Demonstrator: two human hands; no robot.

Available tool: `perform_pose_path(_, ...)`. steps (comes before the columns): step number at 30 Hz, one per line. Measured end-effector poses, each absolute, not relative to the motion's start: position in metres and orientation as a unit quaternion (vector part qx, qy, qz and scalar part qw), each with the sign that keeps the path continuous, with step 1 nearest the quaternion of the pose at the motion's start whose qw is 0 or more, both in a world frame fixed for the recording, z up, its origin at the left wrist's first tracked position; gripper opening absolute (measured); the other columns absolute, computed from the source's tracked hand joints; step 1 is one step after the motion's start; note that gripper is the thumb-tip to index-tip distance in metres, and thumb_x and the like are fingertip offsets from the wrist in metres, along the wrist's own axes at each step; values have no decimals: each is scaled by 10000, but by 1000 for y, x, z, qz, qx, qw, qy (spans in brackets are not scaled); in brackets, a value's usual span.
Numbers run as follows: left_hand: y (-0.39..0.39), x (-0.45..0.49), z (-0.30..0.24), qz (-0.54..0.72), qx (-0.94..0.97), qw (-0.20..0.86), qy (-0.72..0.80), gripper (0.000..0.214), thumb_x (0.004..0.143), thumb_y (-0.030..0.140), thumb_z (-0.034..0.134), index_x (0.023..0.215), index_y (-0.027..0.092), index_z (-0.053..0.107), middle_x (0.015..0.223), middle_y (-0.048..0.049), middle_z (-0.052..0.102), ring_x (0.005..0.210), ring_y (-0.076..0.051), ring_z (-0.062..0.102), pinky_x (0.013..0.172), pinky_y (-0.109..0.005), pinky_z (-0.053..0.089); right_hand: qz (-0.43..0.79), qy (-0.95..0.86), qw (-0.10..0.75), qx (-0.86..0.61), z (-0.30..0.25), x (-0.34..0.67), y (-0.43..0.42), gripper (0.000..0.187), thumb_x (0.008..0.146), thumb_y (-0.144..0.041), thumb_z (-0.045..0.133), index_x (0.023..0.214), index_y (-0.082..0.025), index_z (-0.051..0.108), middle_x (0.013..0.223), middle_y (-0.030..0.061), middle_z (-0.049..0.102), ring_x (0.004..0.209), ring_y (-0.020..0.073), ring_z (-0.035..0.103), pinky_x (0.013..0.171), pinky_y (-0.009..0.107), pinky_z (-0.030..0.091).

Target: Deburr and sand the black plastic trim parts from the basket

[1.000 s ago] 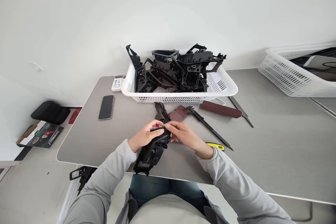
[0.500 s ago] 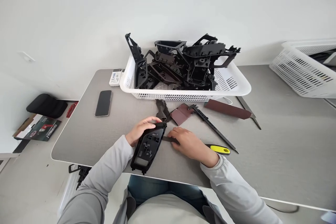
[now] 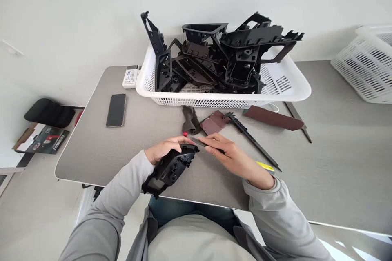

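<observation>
Two bare hands close together above the near part of a grey surface (image 3: 321,171) with a pale edge. Left hand (image 3: 165,149) curled shut around the far end of an elongated black plastic part with clips along one side (image 3: 171,167), thumb on its upper face. Part tilted, lower end by the front edge of the surface; impossible to tell if resting or lifted. Right hand (image 3: 232,157) closed in a pinch on a narrow, flat, dark grey tool (image 3: 197,142), its tip near the part's far end and the left fingertips; contact unclear.

Just beyond the left fingertips, a small red object (image 3: 185,134), mostly hidden. Farther out, a crumpled dark grey cloth (image 3: 190,120), a folded brownish-red sheet (image 3: 214,122), a long black caliper (image 3: 255,142) lying diagonally and a curved brownish-red strip (image 3: 274,118). Beside the right forearm, a bright yellow handle (image 3: 265,166), partly covered. Behind all these, a white perforated plastic basket (image 3: 223,97) heaped with black plastic frames (image 3: 251,36). To the left, a dark-screened smartphone (image 3: 116,110), flat on the surface.
</observation>
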State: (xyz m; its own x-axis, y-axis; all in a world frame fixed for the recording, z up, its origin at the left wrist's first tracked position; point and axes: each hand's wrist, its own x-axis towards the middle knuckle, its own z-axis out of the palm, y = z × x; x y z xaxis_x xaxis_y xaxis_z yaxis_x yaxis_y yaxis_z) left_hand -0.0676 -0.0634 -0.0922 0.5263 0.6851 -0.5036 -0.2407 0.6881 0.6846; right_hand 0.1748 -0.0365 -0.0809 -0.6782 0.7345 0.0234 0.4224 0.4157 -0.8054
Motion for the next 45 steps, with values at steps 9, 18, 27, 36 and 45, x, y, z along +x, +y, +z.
perform_pose_path(9,-64,-67,-89,244,285,811,449,494,562,135,576,1045,175,674,947,-38,708,716,-150,618,650,-259,431,368,-865,141,-312,-84,165,-44,368,993,-250,431,1260,-270,685,966,74,689,834,187,660,738,314,525)
perform_pose_path(18,-63,-67,-93,257,278,815,439,513,533,110,554,1021,174,701,952,-49,729,794,-182,635,720,-286,440,328,-867,108,-359,-75,170,-42,357,971,-244,455,1219,-266,711,923,69,707,808,194,677,718,307,533)
perform_pose_path(27,-63,-67,-94,261,251,824,435,536,507,100,542,1012,161,712,885,-53,748,716,-179,641,662,-282,435,323,-873,107,-349,-77,169,-45,351,972,-242,466,1229,-270,705,912,62,703,792,191,676,687,296,519)
perform_pose_path(36,-62,-67,-99,313,220,822,420,409,544,93,579,906,122,767,850,-71,764,758,-192,661,710,-284,461,341,-814,262,-391,-82,174,-40,354,977,-309,479,1238,-204,695,854,71,692,735,179,639,688,313,534)
perform_pose_path(45,-65,-63,-97,313,241,808,438,372,649,361,869,922,130,769,859,-65,767,748,-149,670,784,-276,470,340,-785,304,-418,-88,173,-39,356,974,-369,504,1216,-204,707,920,87,725,828,207,669,756,353,547)
